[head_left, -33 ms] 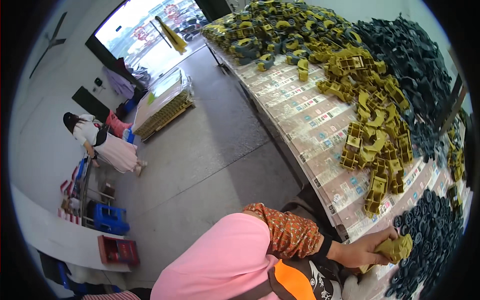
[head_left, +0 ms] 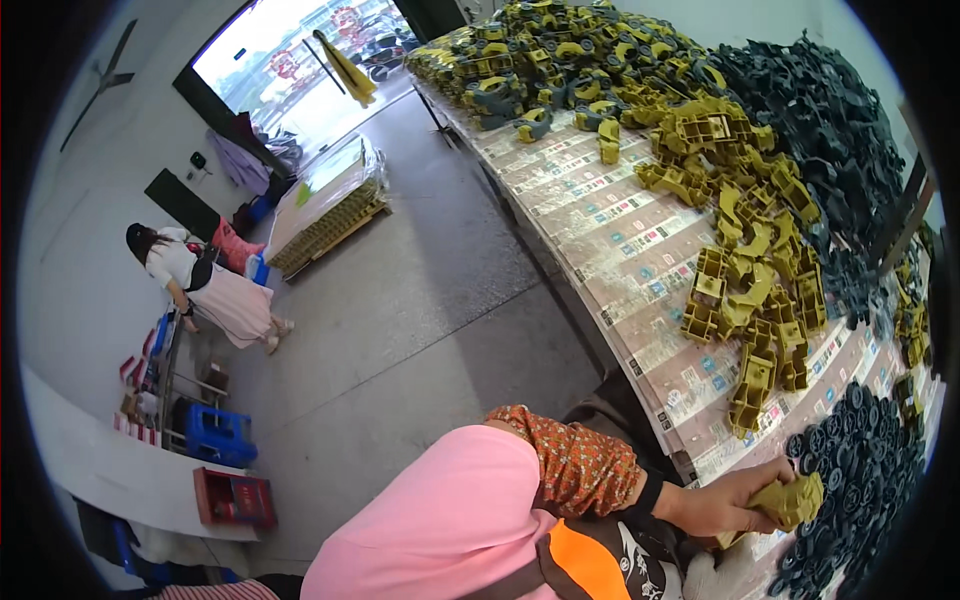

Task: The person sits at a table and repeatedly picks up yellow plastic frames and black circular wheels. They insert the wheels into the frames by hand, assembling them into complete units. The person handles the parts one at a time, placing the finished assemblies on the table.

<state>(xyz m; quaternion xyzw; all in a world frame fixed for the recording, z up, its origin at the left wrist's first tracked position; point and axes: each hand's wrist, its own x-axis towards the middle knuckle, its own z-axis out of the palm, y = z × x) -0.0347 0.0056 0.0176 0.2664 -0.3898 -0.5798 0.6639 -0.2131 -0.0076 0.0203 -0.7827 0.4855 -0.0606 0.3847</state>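
My left hand (head_left: 722,502) reaches in from the lower edge, in a pink sleeve with a flowered cuff. Its fingers are wrapped round a yellow plastic toy car body (head_left: 792,500), held above the near end of the table. Right beside it lies a heap of small black toy wheels (head_left: 860,470). A pale, glove-like shape (head_left: 703,575) shows under my left hand at the bottom edge; it may be part of my right hand, but no fingers can be made out. Farther along lie several loose yellow car bodies (head_left: 755,290).
The long table (head_left: 600,225) has a printed covering. Assembled yellow-and-black toy cars (head_left: 560,50) are piled at its far end, dark plastic parts (head_left: 820,120) along the right. Left across the floor stand a wrapped pallet stack (head_left: 330,215), a person (head_left: 195,270) and a blue stool (head_left: 222,435).
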